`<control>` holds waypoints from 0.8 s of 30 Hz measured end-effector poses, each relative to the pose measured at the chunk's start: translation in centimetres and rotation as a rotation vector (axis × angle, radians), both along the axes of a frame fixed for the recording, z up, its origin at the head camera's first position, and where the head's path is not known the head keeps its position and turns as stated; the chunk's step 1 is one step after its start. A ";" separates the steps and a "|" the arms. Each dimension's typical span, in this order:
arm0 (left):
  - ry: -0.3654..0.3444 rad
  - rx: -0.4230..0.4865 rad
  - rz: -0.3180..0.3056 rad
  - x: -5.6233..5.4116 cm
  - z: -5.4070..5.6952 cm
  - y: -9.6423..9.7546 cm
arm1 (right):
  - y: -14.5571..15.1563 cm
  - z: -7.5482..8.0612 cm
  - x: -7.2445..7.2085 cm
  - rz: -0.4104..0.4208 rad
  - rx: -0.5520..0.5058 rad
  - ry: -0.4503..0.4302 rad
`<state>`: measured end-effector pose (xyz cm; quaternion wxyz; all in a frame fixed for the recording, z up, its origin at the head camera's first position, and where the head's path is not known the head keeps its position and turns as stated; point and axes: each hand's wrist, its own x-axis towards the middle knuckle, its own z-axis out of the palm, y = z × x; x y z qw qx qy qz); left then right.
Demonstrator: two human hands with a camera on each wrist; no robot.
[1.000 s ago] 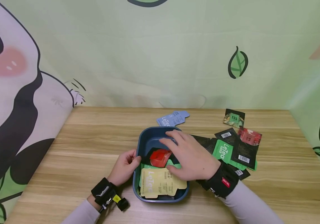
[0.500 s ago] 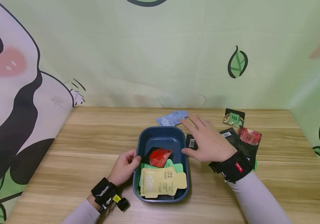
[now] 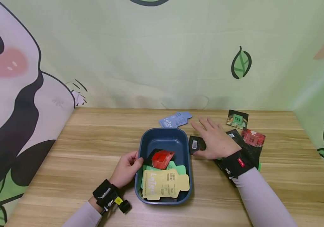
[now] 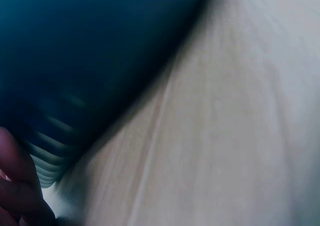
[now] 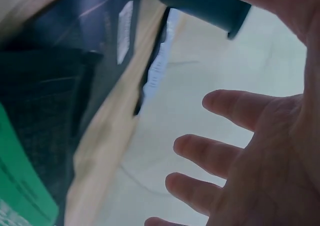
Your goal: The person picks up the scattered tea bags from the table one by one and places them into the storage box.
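On the table stands a deep blue box (image 3: 166, 140), its left rim pinched by my left hand (image 3: 126, 168). Inside it lie a yellow "LeTea" packet (image 3: 162, 184), a green packet (image 3: 180, 170) under it and a red-and-black packet (image 3: 162, 159). In the left wrist view the curled fingers (image 4: 15, 168) are against the ribbed box wall. My right hand (image 3: 218, 142) is spread above black packets (image 3: 196, 145) to the right of the box, holding nothing. The right wrist view shows the palm, with a green packet (image 5: 25, 178) among black ones below; from the head it is hidden.
A blue "LeTea" packet (image 3: 174, 119) lies behind the box. At the back right are a black packet with a green label (image 3: 237, 119) and a red-topped packet (image 3: 253, 138). A printed cloth (image 3: 139, 63) hangs along the table's back edge.
My right hand has moved from over the box to the right, above the black packets, uncovering the box's contents. The left hand has stayed at the rim.
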<state>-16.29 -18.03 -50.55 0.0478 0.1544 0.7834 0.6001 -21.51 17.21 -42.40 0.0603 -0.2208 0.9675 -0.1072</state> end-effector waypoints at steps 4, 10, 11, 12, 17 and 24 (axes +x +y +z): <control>0.008 0.003 0.000 0.0 -0.1 0.0 | 0.0 -0.9 -0.2 0.001 0.006 -0.019; 0.010 0.007 -0.004 0.1 0.0 0.1 | -0.1 -2.0 -0.2 0.013 0.004 -0.048; 0.007 0.008 -0.002 0.1 0.0 0.1 | -0.1 -2.1 -0.2 0.014 0.002 -0.056; 0.005 0.005 0.000 0.0 0.0 0.1 | -0.1 -2.1 -0.2 0.012 0.000 -0.064; 0.000 -0.001 0.004 0.0 0.0 0.0 | -0.1 -2.1 -0.3 0.015 -0.015 -0.073; -0.003 -0.012 0.003 0.0 0.1 0.0 | -0.2 -2.4 -0.6 0.023 -0.018 -0.038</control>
